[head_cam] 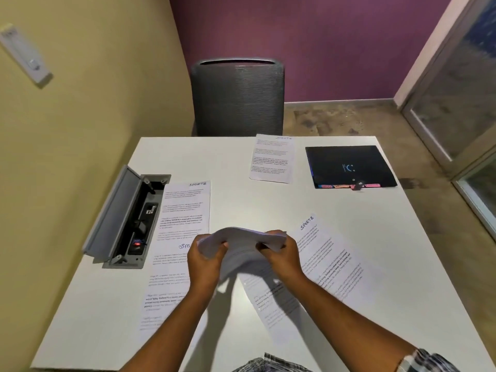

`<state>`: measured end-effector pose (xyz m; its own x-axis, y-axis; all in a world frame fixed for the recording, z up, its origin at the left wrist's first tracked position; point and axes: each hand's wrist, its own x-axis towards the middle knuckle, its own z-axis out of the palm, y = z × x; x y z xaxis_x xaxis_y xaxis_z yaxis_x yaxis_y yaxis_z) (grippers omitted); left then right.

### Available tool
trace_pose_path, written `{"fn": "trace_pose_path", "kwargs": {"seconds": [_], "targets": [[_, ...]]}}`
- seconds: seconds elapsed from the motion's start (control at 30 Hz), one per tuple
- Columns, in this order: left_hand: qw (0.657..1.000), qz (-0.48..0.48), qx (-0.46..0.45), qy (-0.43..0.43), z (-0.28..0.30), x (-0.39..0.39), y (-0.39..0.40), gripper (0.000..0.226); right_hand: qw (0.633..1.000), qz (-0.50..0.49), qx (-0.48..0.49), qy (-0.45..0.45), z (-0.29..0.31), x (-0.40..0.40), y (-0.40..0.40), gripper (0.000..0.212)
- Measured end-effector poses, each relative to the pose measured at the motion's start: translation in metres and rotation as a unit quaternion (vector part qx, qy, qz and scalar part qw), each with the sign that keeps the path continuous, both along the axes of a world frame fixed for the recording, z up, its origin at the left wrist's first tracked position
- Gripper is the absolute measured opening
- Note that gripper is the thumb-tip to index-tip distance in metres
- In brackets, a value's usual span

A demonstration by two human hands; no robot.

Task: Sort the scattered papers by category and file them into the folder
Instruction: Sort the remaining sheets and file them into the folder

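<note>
Head view recorded one thin stack of papers [241, 245], light, limp and sagging, pinched at both ends by left hand [205, 257] and right hand [281, 253] above the table [241, 200], folder [349, 166] well apart; best supported along edges.

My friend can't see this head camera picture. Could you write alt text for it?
Two hands, left hand and right hand, hold a bent stack of papers above a white table. Loose sheets headed SPORTS lie around them, a closed black folder lies far right, and a chair stands beyond.
</note>
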<state>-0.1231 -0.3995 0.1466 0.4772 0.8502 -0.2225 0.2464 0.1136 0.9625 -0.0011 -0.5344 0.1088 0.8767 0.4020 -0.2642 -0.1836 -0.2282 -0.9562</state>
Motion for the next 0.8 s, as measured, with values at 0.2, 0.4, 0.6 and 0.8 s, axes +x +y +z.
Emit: {"fn": "trace_pose_path", "kwargs": {"seconds": [0.2, 0.4, 0.6, 0.8], "targets": [[1.0, -0.003, -0.01, -0.001, -0.005, 0.001, 0.007, 0.044, 0.999, 0.015, 0.025, -0.031, 0.002, 0.001, 0.001, 0.052], [0.999, -0.003, -0.049, 0.002, -0.01, 0.004, 0.009, 0.042, 1.0, -0.008, 0.025, 0.014, 0.003, 0.002, 0.003, 0.038], [0.998, -0.024, -0.065, 0.011, -0.015, -0.004, 0.022, 0.039, 0.999, 0.013, 0.027, 0.041, -0.002, -0.003, -0.002, 0.035], [0.998, -0.019, -0.063, 0.018, -0.015, 0.0, 0.025, 0.028, 0.998, -0.007, 0.053, -0.014, 0.008, -0.012, 0.001, 0.043]]}}
